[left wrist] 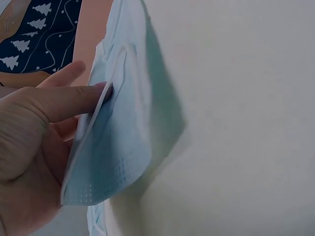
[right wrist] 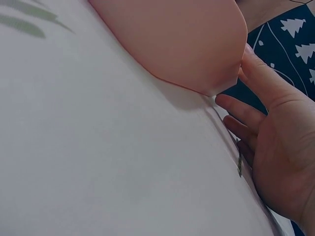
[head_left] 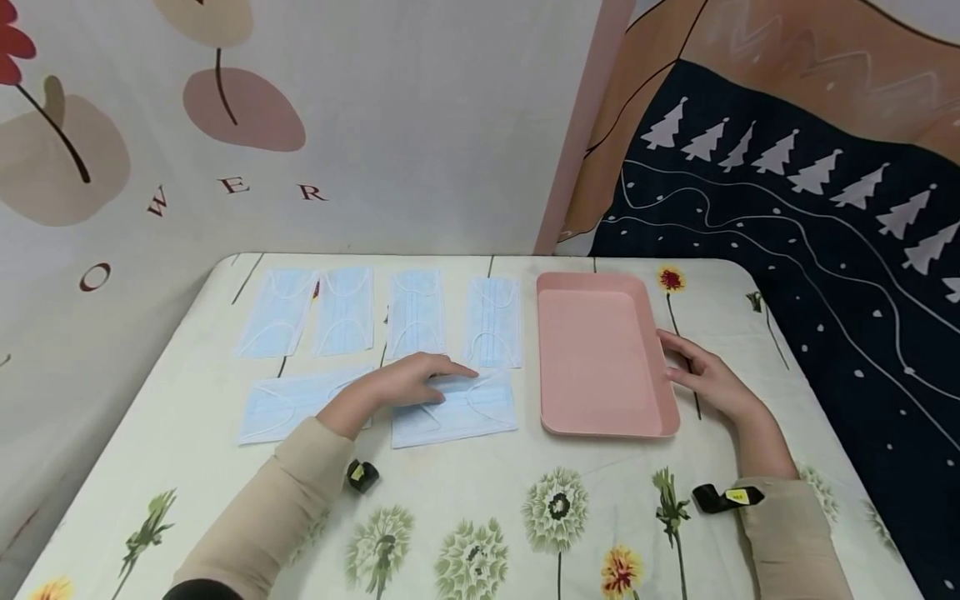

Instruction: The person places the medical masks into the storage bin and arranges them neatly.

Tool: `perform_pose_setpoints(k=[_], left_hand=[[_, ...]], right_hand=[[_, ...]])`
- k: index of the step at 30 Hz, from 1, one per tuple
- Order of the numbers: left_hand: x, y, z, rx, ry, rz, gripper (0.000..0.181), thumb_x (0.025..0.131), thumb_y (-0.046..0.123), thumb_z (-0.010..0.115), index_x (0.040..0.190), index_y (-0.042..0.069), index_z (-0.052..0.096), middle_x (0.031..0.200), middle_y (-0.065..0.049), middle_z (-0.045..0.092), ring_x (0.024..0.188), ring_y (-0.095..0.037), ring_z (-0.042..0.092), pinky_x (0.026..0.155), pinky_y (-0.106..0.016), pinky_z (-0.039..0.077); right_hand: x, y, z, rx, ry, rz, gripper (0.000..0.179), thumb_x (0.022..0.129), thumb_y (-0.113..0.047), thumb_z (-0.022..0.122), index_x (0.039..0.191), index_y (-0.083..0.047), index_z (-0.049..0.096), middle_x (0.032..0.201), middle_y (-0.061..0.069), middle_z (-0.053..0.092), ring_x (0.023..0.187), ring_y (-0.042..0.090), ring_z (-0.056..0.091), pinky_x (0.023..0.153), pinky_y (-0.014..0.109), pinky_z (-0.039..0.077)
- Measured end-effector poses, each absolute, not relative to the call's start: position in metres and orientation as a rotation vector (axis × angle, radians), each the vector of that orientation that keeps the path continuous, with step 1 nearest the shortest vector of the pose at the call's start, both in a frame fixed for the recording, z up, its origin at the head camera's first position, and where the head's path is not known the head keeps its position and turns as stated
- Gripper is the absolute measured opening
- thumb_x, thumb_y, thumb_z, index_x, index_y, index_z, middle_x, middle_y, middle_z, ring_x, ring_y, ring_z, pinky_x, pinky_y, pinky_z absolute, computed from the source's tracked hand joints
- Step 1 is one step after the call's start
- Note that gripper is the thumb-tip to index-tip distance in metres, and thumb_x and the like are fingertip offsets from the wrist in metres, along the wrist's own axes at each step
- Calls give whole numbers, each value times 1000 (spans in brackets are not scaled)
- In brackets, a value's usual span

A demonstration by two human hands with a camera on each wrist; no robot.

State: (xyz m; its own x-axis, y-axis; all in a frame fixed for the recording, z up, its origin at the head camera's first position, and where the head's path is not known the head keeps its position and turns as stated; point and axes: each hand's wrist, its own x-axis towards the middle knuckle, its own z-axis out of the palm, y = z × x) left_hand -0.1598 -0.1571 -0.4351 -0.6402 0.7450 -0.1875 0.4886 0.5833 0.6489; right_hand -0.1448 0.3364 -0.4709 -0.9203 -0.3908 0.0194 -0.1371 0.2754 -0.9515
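My left hand (head_left: 408, 379) is over a light blue face mask (head_left: 457, 425) in the front row. In the left wrist view, thumb and fingers pinch this mask, which tilts away from the cloth and casts a shadow. Its white ear loop (left wrist: 101, 105) runs by the thumb tip. A second face mask (head_left: 273, 408) lies to the left, partly hidden by the forearm. To the right of the masks sits a pink rectangular tray (head_left: 596, 358) with nothing in it. My right hand (head_left: 712, 383) touches the tray's right side with fairly straight fingers.
Several more face masks (head_left: 416, 312) lie upright in a back row, left of the tray. The table (head_left: 300, 517) wears a white flowered cloth. A white printed curtain (head_left: 420, 125) hangs behind it, and dark tree-patterned fabric (head_left: 750, 200) lies at the right.
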Motion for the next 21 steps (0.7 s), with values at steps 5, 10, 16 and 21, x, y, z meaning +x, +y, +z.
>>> perform_pose_setpoints(k=[5,10,16,21], left_hand=[[-159,-158,-432,943,2280,814,49,87,-1,66,131,20,61,135,-3,54,130,-24,43,104,-42,37],[-157,-158,-425,929,2240,803,48,87,-3,65,129,18,62,135,-3,55,130,-25,42,104,-42,37],[-153,-158,-421,925,2245,792,49,87,-2,65,132,18,60,136,-2,53,131,-24,41,105,-42,35],[-151,-160,-417,946,2252,852,49,88,-2,65,133,15,59,136,-4,53,131,-26,41,105,-43,35]], right_hand=[[-145,337,-471,-499,2333,-1699,62,95,-5,58,150,-4,28,147,25,31,127,1,36,97,10,33],[-145,336,-471,-488,2336,-1700,62,95,-5,58,150,-4,29,147,25,32,126,0,36,96,11,33],[-145,336,-471,-479,2340,-1699,62,96,-7,58,150,-4,29,147,24,33,126,0,36,96,10,33],[-144,336,-471,-483,2337,-1704,62,96,-6,58,150,-4,29,147,25,32,126,0,36,97,11,33]])
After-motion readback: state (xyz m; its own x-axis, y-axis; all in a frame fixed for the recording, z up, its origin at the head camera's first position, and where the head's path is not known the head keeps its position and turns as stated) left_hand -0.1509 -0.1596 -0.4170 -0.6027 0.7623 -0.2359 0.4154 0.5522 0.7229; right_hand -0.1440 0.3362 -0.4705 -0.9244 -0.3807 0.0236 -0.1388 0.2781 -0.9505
